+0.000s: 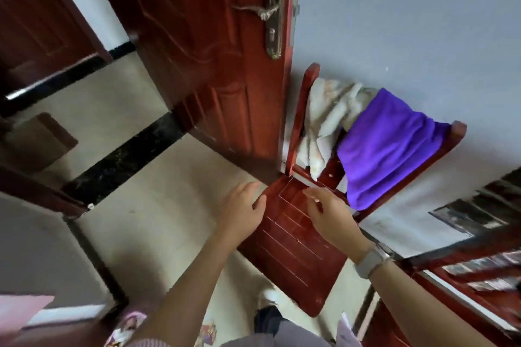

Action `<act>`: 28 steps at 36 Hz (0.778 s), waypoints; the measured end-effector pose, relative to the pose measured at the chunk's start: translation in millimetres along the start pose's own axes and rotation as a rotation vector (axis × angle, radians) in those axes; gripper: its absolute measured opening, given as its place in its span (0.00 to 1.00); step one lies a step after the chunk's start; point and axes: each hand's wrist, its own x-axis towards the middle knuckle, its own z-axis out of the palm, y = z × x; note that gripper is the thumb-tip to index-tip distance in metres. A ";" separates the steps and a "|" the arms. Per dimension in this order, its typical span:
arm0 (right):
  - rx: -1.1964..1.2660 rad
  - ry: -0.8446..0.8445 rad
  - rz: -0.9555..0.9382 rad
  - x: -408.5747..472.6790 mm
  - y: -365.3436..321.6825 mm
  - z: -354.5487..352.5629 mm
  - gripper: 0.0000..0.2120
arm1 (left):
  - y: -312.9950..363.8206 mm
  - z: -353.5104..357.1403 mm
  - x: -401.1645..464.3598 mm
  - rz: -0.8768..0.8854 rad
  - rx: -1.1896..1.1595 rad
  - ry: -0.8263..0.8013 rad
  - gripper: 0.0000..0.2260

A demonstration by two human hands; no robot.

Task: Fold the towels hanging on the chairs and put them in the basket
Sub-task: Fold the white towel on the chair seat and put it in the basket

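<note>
Over the red chair (293, 236) back by the door, purple towel (386, 146) and pale towel (324, 115) draped side by side, both hands, left (245, 205) and right (329, 211), loose-fingered and empty above the seat, looks soft, light, floppy stuff, probably easiest pinched at top corners.

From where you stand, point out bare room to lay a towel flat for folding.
The chair seat is bare wood between both hands, left hand and right hand. The pale floor left of the chair is also free. The backrest is crowded: the purple towel overlaps the cream towel.
</note>
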 end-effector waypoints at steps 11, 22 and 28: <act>-0.265 0.469 0.015 137.7 -8.1 -81.4 0.14 | 68.4 -22.5 168.2 0.301 -0.057 -0.079 0.17; -0.687 0.443 0.404 231.9 3.2 -93.0 0.12 | 72.2 -28.4 243.4 0.481 -0.103 -0.158 0.16; -0.356 0.657 0.324 230.7 -25.1 -107.1 0.08 | 68.2 -42.9 265.2 0.572 -0.211 -0.126 0.16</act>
